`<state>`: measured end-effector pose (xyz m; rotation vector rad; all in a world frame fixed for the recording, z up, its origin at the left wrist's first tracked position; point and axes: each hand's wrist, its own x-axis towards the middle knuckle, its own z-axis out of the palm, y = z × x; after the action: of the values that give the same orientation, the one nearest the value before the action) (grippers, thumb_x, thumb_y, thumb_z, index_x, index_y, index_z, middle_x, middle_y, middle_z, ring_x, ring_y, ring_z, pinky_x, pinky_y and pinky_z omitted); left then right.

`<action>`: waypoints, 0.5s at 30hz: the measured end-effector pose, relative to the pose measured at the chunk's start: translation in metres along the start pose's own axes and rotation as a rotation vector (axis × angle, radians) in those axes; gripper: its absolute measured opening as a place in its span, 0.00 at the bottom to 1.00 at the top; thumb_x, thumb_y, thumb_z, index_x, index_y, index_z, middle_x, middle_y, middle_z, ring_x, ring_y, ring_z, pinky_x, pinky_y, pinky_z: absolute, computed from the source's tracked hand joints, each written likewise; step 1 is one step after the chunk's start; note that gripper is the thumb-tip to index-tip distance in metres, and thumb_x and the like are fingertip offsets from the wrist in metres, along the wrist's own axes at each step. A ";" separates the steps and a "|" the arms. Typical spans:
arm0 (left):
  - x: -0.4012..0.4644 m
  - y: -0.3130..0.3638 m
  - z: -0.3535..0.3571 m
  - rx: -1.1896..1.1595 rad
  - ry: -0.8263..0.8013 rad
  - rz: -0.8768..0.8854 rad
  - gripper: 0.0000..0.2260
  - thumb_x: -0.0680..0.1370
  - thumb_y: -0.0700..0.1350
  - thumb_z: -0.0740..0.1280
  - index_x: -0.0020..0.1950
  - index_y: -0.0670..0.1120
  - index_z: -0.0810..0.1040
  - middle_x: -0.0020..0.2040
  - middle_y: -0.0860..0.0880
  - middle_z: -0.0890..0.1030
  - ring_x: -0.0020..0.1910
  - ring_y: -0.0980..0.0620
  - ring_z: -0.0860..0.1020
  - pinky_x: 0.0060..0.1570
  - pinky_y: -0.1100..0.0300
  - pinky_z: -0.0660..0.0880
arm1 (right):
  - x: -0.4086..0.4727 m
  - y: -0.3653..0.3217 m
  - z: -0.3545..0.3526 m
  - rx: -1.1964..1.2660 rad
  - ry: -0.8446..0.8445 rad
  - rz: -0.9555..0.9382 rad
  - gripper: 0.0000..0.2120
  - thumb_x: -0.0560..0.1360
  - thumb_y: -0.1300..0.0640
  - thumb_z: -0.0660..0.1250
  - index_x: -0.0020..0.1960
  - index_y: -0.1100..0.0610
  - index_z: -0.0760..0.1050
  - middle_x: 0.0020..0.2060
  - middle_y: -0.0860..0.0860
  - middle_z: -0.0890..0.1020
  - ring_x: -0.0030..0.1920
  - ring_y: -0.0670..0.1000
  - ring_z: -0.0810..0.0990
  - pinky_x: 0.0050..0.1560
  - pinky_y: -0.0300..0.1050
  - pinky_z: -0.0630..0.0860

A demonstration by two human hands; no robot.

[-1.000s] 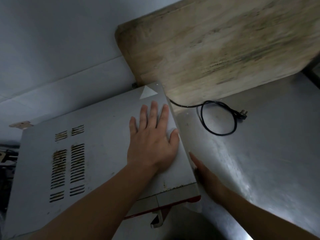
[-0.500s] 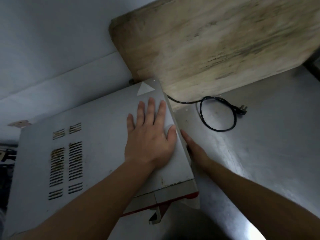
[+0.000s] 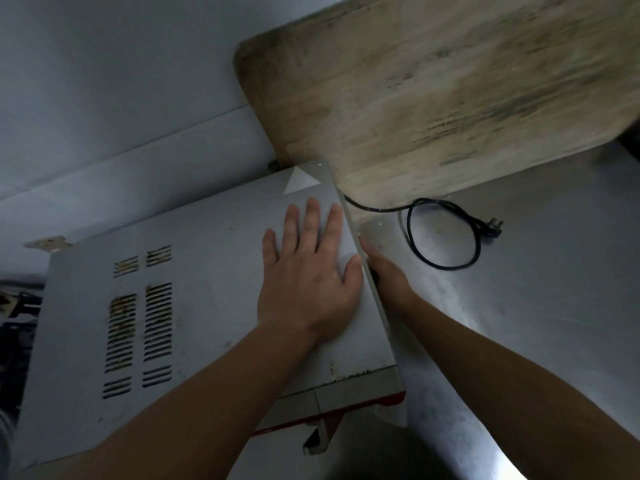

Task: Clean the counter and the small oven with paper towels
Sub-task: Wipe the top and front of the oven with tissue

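Our left hand (image 3: pixel 308 275) lies flat, fingers straight, on the small oven (image 3: pixel 194 306) at the table's (image 3: pixel 554 271) nine o'clock side — our right hand (image 3: pixel 388 275) sits against its three o'clock flank, grip hidden, paper towel unseen.

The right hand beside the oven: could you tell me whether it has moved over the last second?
Yes. The right hand has slid along the oven side, away from its red front edge toward the back corner near the cutting board.

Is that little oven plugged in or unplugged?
Unplugged. The black cord lies looped on the steel counter beside the oven, and its plug rests bare on the counter.
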<state>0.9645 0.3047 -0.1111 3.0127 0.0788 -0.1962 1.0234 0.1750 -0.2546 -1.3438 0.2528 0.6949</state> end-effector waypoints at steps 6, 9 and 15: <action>0.000 0.000 0.000 0.003 -0.012 -0.003 0.32 0.79 0.63 0.40 0.82 0.55 0.38 0.82 0.51 0.37 0.80 0.49 0.35 0.77 0.40 0.38 | -0.067 0.072 -0.037 -0.202 -0.057 -0.093 0.21 0.84 0.48 0.56 0.76 0.41 0.62 0.69 0.38 0.69 0.64 0.32 0.71 0.57 0.21 0.66; 0.001 0.000 0.000 0.002 -0.017 -0.001 0.33 0.78 0.63 0.39 0.81 0.55 0.38 0.82 0.51 0.37 0.80 0.49 0.35 0.77 0.40 0.39 | -0.093 0.104 -0.046 -0.099 -0.077 0.001 0.20 0.80 0.41 0.59 0.72 0.36 0.67 0.73 0.41 0.68 0.72 0.43 0.67 0.72 0.46 0.66; 0.000 0.000 0.000 0.005 -0.020 -0.001 0.33 0.78 0.63 0.39 0.82 0.55 0.38 0.82 0.51 0.37 0.80 0.49 0.35 0.77 0.40 0.39 | -0.088 0.080 -0.034 -0.236 -0.063 -0.090 0.31 0.80 0.67 0.56 0.75 0.39 0.63 0.76 0.41 0.62 0.74 0.43 0.61 0.58 0.19 0.61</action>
<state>0.9649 0.3044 -0.1107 3.0148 0.0780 -0.2267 0.9153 0.1202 -0.2783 -1.5449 0.0603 0.7059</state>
